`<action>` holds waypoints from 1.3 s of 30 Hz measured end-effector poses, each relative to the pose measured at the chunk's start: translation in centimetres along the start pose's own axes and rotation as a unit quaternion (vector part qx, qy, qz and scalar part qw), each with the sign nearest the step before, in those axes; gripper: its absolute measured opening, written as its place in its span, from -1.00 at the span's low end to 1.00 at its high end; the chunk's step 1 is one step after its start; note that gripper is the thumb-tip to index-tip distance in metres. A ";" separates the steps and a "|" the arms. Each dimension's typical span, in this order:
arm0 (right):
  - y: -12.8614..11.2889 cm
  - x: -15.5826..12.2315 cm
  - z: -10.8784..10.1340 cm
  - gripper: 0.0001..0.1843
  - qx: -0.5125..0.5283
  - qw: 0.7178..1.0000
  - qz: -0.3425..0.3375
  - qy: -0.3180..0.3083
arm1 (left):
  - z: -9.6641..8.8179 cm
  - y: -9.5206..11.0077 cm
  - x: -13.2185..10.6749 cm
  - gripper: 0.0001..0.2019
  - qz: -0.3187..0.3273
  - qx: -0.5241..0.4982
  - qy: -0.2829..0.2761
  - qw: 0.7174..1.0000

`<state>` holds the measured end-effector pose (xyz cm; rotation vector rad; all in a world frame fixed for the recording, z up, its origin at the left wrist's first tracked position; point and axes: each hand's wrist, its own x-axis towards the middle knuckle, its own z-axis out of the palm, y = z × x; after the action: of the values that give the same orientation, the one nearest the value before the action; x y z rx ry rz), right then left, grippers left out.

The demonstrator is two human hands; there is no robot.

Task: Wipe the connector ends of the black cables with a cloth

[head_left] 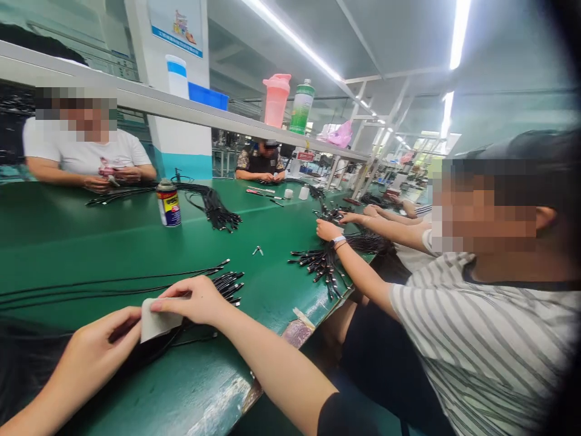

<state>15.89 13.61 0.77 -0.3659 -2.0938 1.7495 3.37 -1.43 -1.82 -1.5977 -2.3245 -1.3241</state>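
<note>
My left hand (pixel 97 348) is curled around a bundle of black cables (pixel 154 348) near the front edge of the green table (pixel 254 242). My right hand (pixel 197 298) pinches a small white cloth (pixel 154 322) against the same bundle, fingers pressed together. The cables' plug ends (pixel 229 284) fan out just past my right hand. Two thin black cables (pixel 113 284) run left across the table.
A spray can (pixel 168 203) stands mid-table beside another cable pile (pixel 218 212). A person in a striped shirt (pixel 476 339) sits close on my right, a hand (pixel 327 230) over a cable heap (pixel 322 263). Other workers sit opposite. Bottles (pixel 302 106) stand on the shelf.
</note>
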 end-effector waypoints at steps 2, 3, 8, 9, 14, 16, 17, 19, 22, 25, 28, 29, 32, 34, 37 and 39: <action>0.0 0.0 0.1 -0.71 -0.004 1.000 -0.012 0.016 | -0.4 1.4 0.0 -0.72 -0.002 -0.035 -0.024 0.999; 0.1 0.0 0.1 -0.72 -0.004 0.999 -0.021 0.024 | -0.4 1.9 0.0 -0.71 -0.001 -0.038 -0.024 0.999; 0.3 0.5 0.0 -0.74 0.049 0.995 -0.049 0.068 | -0.1 2.6 -0.2 -0.73 -0.005 -0.065 -0.019 0.998; 0.4 0.7 -0.3 -0.73 0.066 0.992 -0.050 0.092 | 0.0 2.6 -0.2 -0.73 -0.013 -0.070 -0.014 0.997; 0.3 1.6 -2.5 -0.61 0.257 0.942 -0.041 0.213 | 0.4 2.4 -0.5 -0.72 -0.038 -0.098 0.011 0.994; 0.3 1.8 -2.9 -0.55 0.314 0.925 -0.022 0.215 | 0.4 2.5 -0.5 -0.73 -0.036 -0.107 0.015 0.994; 0.3 1.8 -2.9 -0.53 0.320 0.924 -0.011 0.208 | 0.4 2.5 -0.5 -0.73 -0.034 -0.110 0.016 0.993; 0.4 1.7 -2.5 -0.51 0.300 0.937 0.007 0.181 | 0.4 2.5 -0.4 -0.73 -0.031 -0.115 0.020 0.993; 0.3 1.2 -1.5 -0.51 0.228 0.968 0.011 0.103 | 0.4 2.6 -0.4 -0.74 -0.030 -0.119 0.021 0.992; 0.3 0.6 -0.5 -0.58 0.129 0.991 -0.017 0.021 | 0.3 2.6 -0.5 -0.75 -0.028 -0.121 0.019 0.992; 0.3 0.2 0.1 -0.67 0.048 0.998 -0.048 0.015 | 0.3 2.4 -0.5 -0.76 -0.024 -0.121 0.010 0.992; 0.3 0.2 0.1 -0.68 0.034 0.998 -0.055 0.026 | 0.3 2.3 -0.5 -0.77 -0.024 -0.119 0.001 0.993; 0.5 0.7 -0.4 -0.68 0.045 0.994 -0.055 0.078 | 0.4 2.2 -0.6 -0.78 -0.024 -0.099 -0.020 0.995; 0.5 1.2 -1.5 -0.69 0.079 0.987 -0.052 0.133 | 0.3 2.4 -0.6 -0.77 -0.015 -0.071 0.001 0.997; 0.6 2.2 -3.8 -0.67 0.146 0.960 -0.049 0.232 | -0.7 3.5 -0.2 -0.72 0.032 0.009 0.091 0.995; 0.8 2.6 -5.3 -0.64 0.184 0.935 -0.047 0.299 | -2.1 4.8 0.3 -0.74 0.068 0.051 0.148 0.985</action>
<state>15.88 19.57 1.08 -0.5867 -1.3088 1.6577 6.11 -2.01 2.68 -1.3932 -2.0362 -1.2876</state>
